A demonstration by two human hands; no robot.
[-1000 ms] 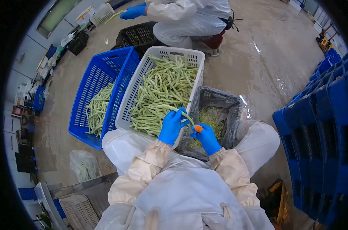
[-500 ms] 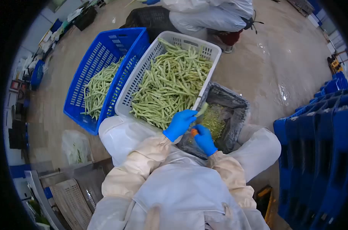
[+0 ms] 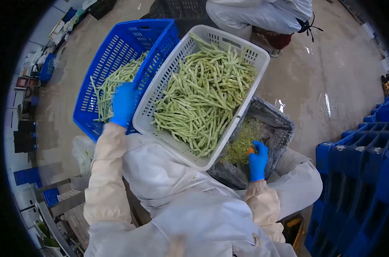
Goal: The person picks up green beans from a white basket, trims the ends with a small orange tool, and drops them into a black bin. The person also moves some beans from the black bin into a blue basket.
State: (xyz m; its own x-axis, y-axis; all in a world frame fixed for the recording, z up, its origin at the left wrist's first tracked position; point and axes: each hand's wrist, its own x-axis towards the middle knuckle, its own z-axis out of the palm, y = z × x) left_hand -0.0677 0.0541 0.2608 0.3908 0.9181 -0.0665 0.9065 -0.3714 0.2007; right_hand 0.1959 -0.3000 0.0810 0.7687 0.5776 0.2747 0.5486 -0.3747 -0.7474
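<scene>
My left hand [image 3: 124, 105], in a blue glove, reaches over the near side of the blue basket [image 3: 86, 99]. Motion blurs its fingers, which overlap the green beans [image 3: 125, 73] inside. Over the black-lined bin [image 3: 281, 125] on the right, my gloved right hand [image 3: 258, 162] is closed on a small orange-handled tool [image 3: 250, 150]. Only a bit of the orange handle shows; its working end cannot be made out. Green trimmings [image 3: 241, 145] lie in that bin beneath the tool. Between my hands, a white basket [image 3: 148, 115] holds a big heap of green beans [image 3: 203, 94].
Another person [image 3: 263, 17] in white sits beyond the baskets, beside a dark crate [image 3: 181, 13]. Blue pallets [image 3: 357, 184] are stacked on the right. A clear plastic bag [image 3: 81, 153] lies at the left of my knee. The floor [image 3: 305, 81] has wet patches.
My left hand has left the bin with the bean it held and swung left to the blue basket; no bean shows in it now. My right hand has shifted right, still gripping the tool.
</scene>
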